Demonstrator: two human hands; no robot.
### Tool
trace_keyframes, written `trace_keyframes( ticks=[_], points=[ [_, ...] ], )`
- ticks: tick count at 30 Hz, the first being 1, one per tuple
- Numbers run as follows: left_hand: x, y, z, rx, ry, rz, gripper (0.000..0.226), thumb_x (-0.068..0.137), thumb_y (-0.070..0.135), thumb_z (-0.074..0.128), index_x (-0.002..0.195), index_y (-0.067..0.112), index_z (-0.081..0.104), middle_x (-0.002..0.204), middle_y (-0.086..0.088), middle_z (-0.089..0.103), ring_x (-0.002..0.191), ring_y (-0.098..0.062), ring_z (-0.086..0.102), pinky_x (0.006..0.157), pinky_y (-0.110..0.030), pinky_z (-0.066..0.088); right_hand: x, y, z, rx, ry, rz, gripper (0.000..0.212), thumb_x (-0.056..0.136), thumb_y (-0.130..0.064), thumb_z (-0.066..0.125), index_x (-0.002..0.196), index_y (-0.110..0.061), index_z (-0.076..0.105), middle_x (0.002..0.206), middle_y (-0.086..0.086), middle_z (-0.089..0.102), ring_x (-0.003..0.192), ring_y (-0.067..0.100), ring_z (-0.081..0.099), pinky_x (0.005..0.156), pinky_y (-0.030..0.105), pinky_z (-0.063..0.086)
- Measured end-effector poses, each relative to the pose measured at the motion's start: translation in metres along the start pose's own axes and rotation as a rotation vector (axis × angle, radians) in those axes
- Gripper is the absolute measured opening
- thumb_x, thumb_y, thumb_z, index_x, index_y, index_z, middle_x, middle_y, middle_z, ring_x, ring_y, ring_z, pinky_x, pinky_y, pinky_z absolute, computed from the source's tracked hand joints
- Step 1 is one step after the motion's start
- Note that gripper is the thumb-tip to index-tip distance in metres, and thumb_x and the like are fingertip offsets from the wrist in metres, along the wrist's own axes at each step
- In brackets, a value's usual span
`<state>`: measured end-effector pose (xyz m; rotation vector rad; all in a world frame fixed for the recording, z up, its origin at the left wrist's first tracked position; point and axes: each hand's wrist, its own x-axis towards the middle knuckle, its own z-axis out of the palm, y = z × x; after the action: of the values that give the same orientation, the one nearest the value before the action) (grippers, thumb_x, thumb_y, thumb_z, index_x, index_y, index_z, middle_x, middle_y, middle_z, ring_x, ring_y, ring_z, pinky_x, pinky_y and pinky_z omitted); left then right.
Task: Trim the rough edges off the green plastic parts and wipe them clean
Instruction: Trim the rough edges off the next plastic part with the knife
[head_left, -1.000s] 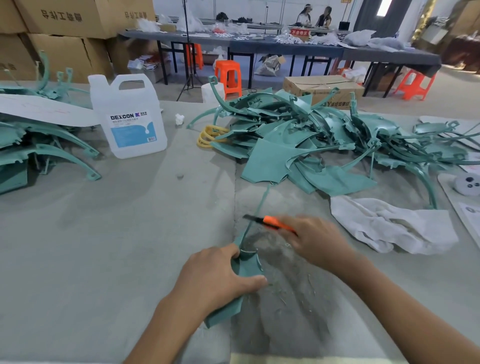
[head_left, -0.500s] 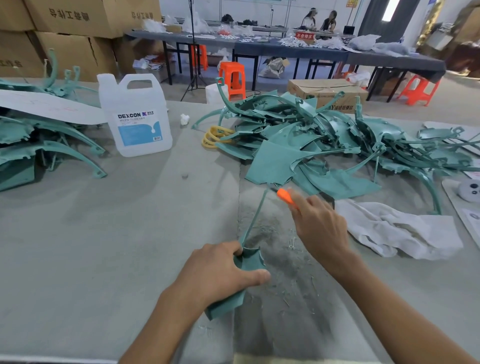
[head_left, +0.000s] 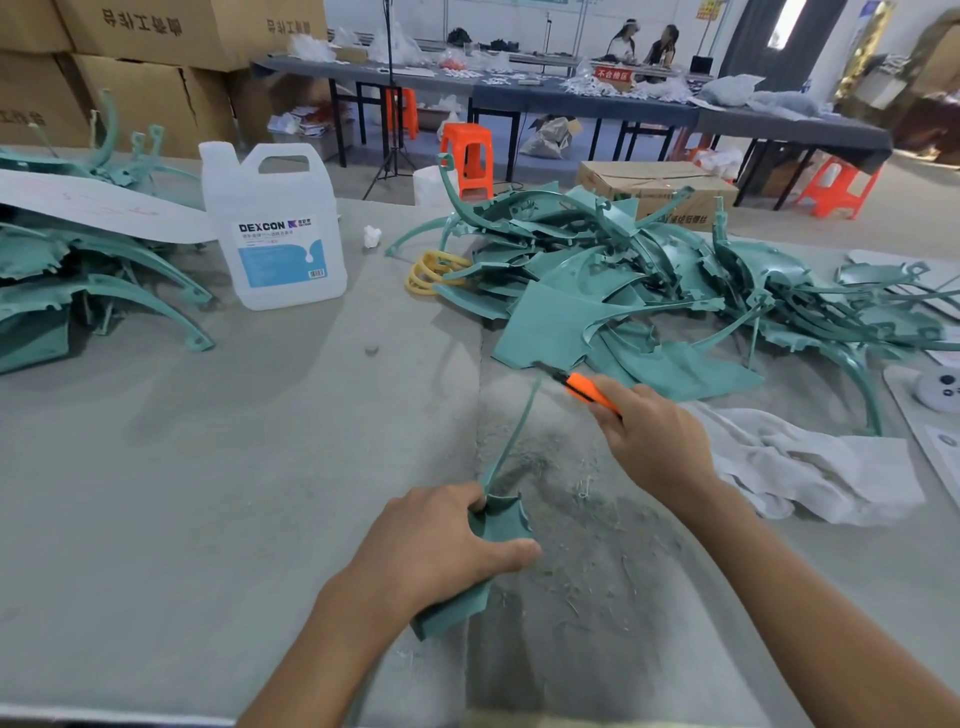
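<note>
Your left hand grips the broad end of the green plastic part and pins it to the worktop, thumb lying across its near edge. The part's thin arm runs away from you toward the blade. Your right hand is wrapped around the orange utility knife, with the blade tip at the far end of that arm. Whether steel is actually touching plastic there is hard to tell from this angle.

To trim well, I'd keep the blade shallow and shave away from your holding hand, taking thin curls and not digging in. The arm looks slender and likely to flex, so consider sliding your grip nearer the cut to steady it. Keep that thumb out of the blade's line.

The white cloth lies crumpled just right of your knife hand, ready for wiping. The DEXCON jug stands well off to the left.

The worktop is covered in grey felt-like material, littered with fine shavings in front of you. A heap of green parts sprawls beyond the knife, with a yellow coil at its left edge, and another stack of parts sits far left. Behind are cardboard boxes, an orange stool and long tables where two people sit.
</note>
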<state>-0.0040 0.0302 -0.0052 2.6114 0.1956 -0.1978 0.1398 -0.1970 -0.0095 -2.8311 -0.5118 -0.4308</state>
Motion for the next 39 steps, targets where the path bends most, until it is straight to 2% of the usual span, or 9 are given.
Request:
trace_keyframes(
  ticks=[7, 10, 16, 20, 24, 27, 29, 33, 39],
  points=[
    [-0.002, -0.007, -0.002, 0.073, -0.039, 0.045, 0.072, 0.048, 0.096, 0.051, 0.099, 0.046, 0.054, 0.077, 0.021, 0.056, 0.07, 0.004, 0.051, 0.055, -0.023, 0.033, 0.003, 0.008, -0.004, 0.289, 0.021, 0.137, 0.018, 0.103, -0.045, 0.047, 0.119, -0.043, 0.054, 0.07, -0.01, 0.057, 0.066, 0.016, 0.056, 0.053, 0.031, 0.036],
    [-0.005, -0.017, -0.004, 0.134, -0.136, 0.082, 0.077, 0.048, 0.095, 0.053, 0.112, 0.052, 0.044, 0.114, 0.023, 0.054, 0.099, -0.007, 0.05, 0.077, -0.027, 0.037, -0.002, -0.009, -0.006, 0.718, -0.083, 0.23, 0.013, 0.092, -0.059, 0.059, 0.098, -0.048, 0.057, 0.063, -0.012, 0.058, 0.052, 0.008, 0.054, 0.049, 0.031, 0.051],
    [-0.016, -0.045, -0.018, 0.183, -0.233, 0.146, 0.102, 0.057, 0.079, 0.066, 0.142, 0.053, 0.016, 0.149, 0.019, 0.028, 0.138, -0.007, 0.019, 0.114, -0.028, 0.015, -0.01, -0.035, -0.001, 1.185, -0.237, 0.372, 0.02, 0.092, -0.031, 0.075, 0.092, -0.012, 0.069, 0.075, 0.003, 0.065, 0.055, 0.014, 0.055, 0.047, 0.032, 0.049],
    [-0.009, -0.047, -0.026, 0.179, -0.236, 0.133, 0.112, 0.062, 0.088, 0.056, 0.151, 0.051, 0.0, 0.155, 0.017, 0.016, 0.143, -0.005, 0.01, 0.118, -0.035, 0.011, -0.023, -0.046, 0.006, 1.212, -0.275, 0.37, 0.009, 0.092, -0.019, 0.074, 0.095, -0.01, 0.072, 0.074, -0.001, 0.068, 0.061, 0.011, 0.059, 0.048, 0.027, 0.049],
    [0.033, -0.013, 0.001, 0.104, 0.008, 0.214, 0.062, 0.098, 0.065, 0.034, 0.151, 0.034, 0.033, 0.155, 0.007, 0.04, 0.144, -0.017, 0.031, 0.118, -0.039, 0.024, -0.04, -0.06, 0.01, 1.238, -0.315, 0.364, 0.013, 0.092, -0.021, 0.075, 0.099, -0.011, 0.072, 0.076, 0.003, 0.068, 0.063, 0.012, 0.059, 0.049, 0.028, 0.05],
    [0.057, -0.001, 0.025, 0.069, 0.051, 0.24, 0.039, 0.106, 0.049, 0.029, 0.109, 0.026, 0.061, 0.115, -0.001, 0.067, 0.113, -0.029, 0.058, 0.095, -0.042, 0.043, -0.048, -0.06, 0.006, 1.202, -0.323, 0.348, 0.016, 0.094, -0.026, 0.073, 0.105, -0.015, 0.07, 0.089, 0.017, 0.071, 0.064, 0.012, 0.061, 0.052, 0.029, 0.051],
    [0.063, -0.004, 0.036, 0.086, 0.084, 0.256, 0.038, 0.107, 0.047, 0.028, 0.085, 0.024, 0.048, 0.093, -0.004, 0.067, 0.093, -0.033, 0.06, 0.081, -0.043, 0.045, -0.054, -0.053, 0.002, 1.04, -0.274, 0.327, 0.017, 0.098, -0.035, 0.065, 0.105, -0.02, 0.066, 0.091, 0.013, 0.071, 0.064, 0.013, 0.061, 0.054, 0.036, 0.053],
    [0.071, -0.005, 0.046, 0.119, 0.139, 0.25, 0.035, 0.107, 0.046, 0.026, 0.083, 0.029, 0.044, 0.094, -0.009, 0.068, 0.09, -0.036, 0.06, 0.078, -0.043, 0.043, -0.077, -0.031, 0.002, 0.545, -0.192, 0.244, 0.016, 0.102, -0.051, 0.047, 0.098, -0.039, 0.056, 0.073, -0.007, 0.067, 0.061, 0.009, 0.06, 0.062, 0.039, 0.051],
    [0.071, -0.009, 0.049, 0.041, 0.134, 0.256, 0.036, 0.107, 0.045, 0.025, 0.081, 0.027, 0.039, 0.089, -0.009, 0.065, 0.086, -0.036, 0.056, 0.083, -0.044, 0.044, -0.093, -0.026, 0.004, 0.453, -0.203, 0.236, 0.005, 0.101, -0.054, 0.046, 0.097, -0.052, 0.049, 0.074, -0.018, 0.066, 0.066, 0.001, 0.06, 0.054, 0.03, 0.044]
  ],
)
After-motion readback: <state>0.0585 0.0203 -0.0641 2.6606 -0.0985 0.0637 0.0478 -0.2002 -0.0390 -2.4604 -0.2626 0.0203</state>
